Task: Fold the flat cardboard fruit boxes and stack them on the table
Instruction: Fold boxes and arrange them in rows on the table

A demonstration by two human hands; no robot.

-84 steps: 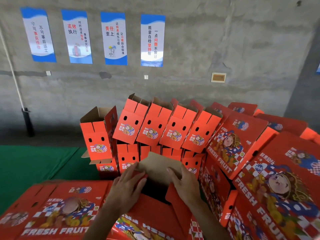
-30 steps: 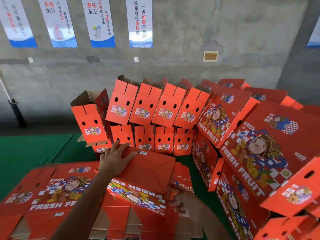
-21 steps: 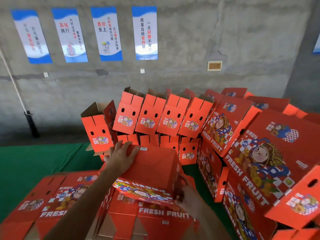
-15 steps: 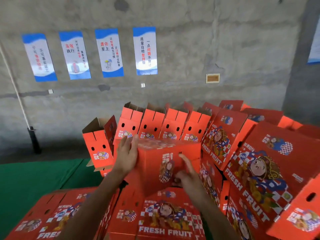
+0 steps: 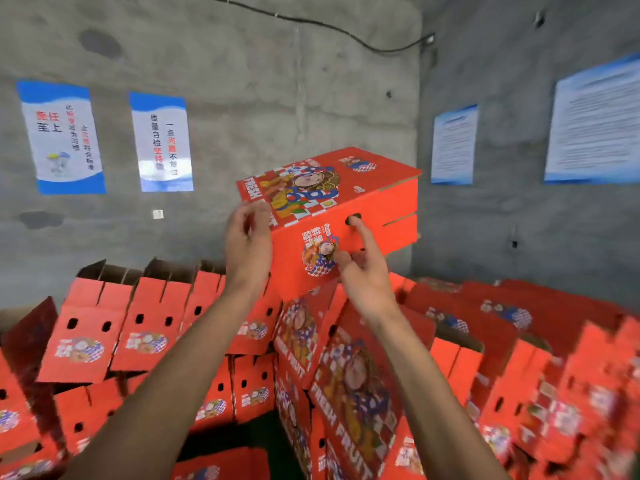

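Note:
I hold a folded red fruit box [image 5: 349,202] up at chest height, above the pile and in front of the concrete wall. Its printed "FRESH FRUIT" face points up and its side with a handle hole faces me. My left hand [image 5: 247,251] grips its near left corner with curled fingers. My right hand [image 5: 363,275] is on the side panel, with the index finger reaching to the handle hole and the thumb pressed on the printed logo. The box's underside is hidden.
Rows of folded red boxes [image 5: 149,327] stand open-topped at the left, more are heaped at the right [image 5: 502,368], and large boxes [image 5: 349,382] lean in the middle. A red box [image 5: 221,465] lies at the bottom edge. Posters [image 5: 162,143] hang on the concrete wall.
The box was folded shut low over the flat stack, then lifted and turned. It is now raised higher and further right over the pile, and the view has swung up and right.

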